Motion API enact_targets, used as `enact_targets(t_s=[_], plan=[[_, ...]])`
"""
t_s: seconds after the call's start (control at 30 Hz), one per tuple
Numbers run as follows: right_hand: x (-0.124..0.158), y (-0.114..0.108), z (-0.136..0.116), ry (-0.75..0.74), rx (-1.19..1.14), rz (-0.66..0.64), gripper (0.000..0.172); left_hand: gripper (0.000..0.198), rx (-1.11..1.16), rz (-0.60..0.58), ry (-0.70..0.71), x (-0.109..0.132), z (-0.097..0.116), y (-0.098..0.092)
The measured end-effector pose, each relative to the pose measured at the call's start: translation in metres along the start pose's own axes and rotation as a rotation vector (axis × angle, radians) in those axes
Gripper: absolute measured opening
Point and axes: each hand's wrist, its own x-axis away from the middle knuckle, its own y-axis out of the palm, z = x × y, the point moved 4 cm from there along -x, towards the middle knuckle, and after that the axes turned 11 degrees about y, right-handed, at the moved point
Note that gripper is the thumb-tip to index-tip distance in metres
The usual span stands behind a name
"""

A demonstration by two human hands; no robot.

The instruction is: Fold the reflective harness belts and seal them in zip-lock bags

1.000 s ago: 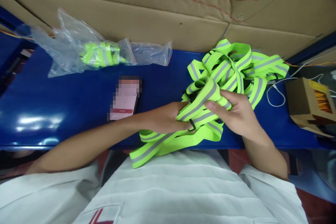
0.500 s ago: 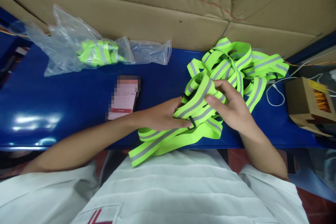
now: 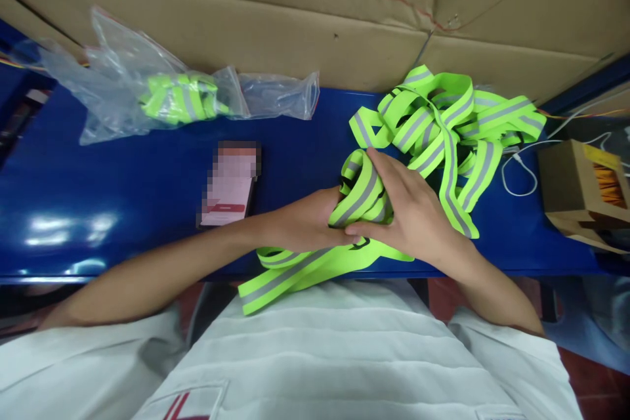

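Between my hands is a folded bundle of neon-yellow reflective strap (image 3: 361,193) with a grey stripe and black buckles. My left hand (image 3: 315,220) is closed around its left side, the thumb low near a buckle. My right hand (image 3: 411,210) wraps the right side, fingers over the top and thumb touching near the left thumb. Loose lengths of the strap (image 3: 295,279) hang below the hands over the table's front edge. Just beyond my right hand lies a tangled pile of the same reflective straps (image 3: 443,118).
Clear plastic bags (image 3: 123,79), one with a folded yellow strap (image 3: 182,98) inside, lie at the back left of the blue table (image 3: 123,190). A phone (image 3: 229,184) rests left of my hands. At right are a white cable (image 3: 522,177) and a cardboard box (image 3: 566,184).
My right hand has shifted down and left, closing over the bundle. The strap folds are more compact, and one strap end now lies out to the right of the hand.
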Motion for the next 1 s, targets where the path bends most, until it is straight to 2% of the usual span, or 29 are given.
enact_targets(t_s=[0.1,0.2,0.43,0.7,0.8,0.9,1.0], plan=[[0.000,0.008,0.004,0.055,-0.049,-0.070,0.103,0.019,-0.134,0.022,-0.025,0.000,-0.002,0.000],[0.000,0.011,0.006,0.113,-0.133,-0.110,0.101,0.018,-0.162,0.013,-0.046,0.001,0.001,0.001],[-0.005,0.004,0.008,0.215,-0.414,-0.253,0.101,0.034,-0.026,-0.034,-0.089,0.002,0.007,0.002],[-0.006,-0.007,0.014,0.335,-0.663,-0.366,0.100,0.041,0.139,-0.175,-0.094,0.005,-0.012,0.012],[-0.006,-0.009,0.018,0.368,-0.813,-0.424,0.091,0.029,0.143,-0.171,-0.045,0.005,-0.003,0.010],[-0.005,-0.003,0.018,0.384,-0.996,-0.571,0.072,0.022,0.067,-0.120,0.006,0.003,0.011,0.003],[-0.006,0.005,0.016,0.382,-1.063,-0.620,0.067,0.019,0.009,-0.131,-0.048,0.003,0.012,-0.001]])
